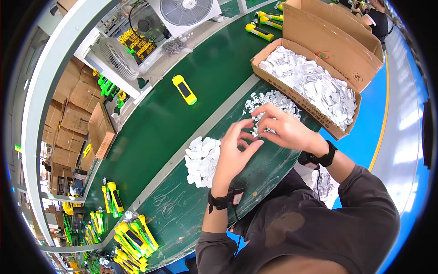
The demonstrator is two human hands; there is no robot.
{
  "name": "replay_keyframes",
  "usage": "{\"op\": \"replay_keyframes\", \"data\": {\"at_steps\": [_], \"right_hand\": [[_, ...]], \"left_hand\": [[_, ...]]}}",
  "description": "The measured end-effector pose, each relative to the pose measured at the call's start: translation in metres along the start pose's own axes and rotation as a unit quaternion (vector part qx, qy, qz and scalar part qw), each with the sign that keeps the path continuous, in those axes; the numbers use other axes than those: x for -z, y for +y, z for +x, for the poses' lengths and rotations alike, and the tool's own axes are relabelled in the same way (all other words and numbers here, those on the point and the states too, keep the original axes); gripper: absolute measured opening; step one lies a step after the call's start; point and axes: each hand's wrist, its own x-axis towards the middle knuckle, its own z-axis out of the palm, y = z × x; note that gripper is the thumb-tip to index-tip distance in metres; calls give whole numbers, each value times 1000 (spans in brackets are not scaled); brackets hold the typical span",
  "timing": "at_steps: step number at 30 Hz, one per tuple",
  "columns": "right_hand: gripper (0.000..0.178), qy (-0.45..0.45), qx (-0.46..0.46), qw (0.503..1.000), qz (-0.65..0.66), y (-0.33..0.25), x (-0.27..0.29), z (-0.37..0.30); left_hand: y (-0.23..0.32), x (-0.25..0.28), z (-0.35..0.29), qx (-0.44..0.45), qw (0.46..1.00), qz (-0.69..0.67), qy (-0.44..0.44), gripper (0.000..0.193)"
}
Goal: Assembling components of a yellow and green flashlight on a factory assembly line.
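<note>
Over the green bench my two hands are close together, between two white piles. My left hand (233, 153) has its fingers curved and its thumb apart from them, with nothing visible in its grasp. Bent inward toward it, my right hand (285, 129) brings its thumb and fingertips together; what they hold, if anything, is too small to make out. Beside my left wrist lies a pile of flat white plastic pieces (200, 163). Smaller white plastic pieces (272, 99) are heaped just beyond my right hand, which partly hides them.
An open cardboard box (292, 87) full of flat white pieces stands at the right. On the green conveyor belt (155, 123) lies one yellow flashlight-like tool (185, 90). More yellow-green ones (135, 237) are bunched at the lower left. Fans (119, 58) stand beyond the belt.
</note>
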Motion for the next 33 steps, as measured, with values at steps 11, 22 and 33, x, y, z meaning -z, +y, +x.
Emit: {"op": "replay_keyframes", "data": {"at_steps": [11, 22, 33], "right_hand": [[11, -1, -43, 996, 79, 13, -4, -18], [9, 59, -105, 988, 96, 39, 2, -45], [9, 69, -157, 985, 33, 16, 60, -99]], "left_hand": [[-29, -16, 2, 24, 998, 6, -51, 20], [-62, -25, 30, 104, 990, -93, -28, 15], [-94, -8, 49, -66, 945, 321, -16, 27]]}}
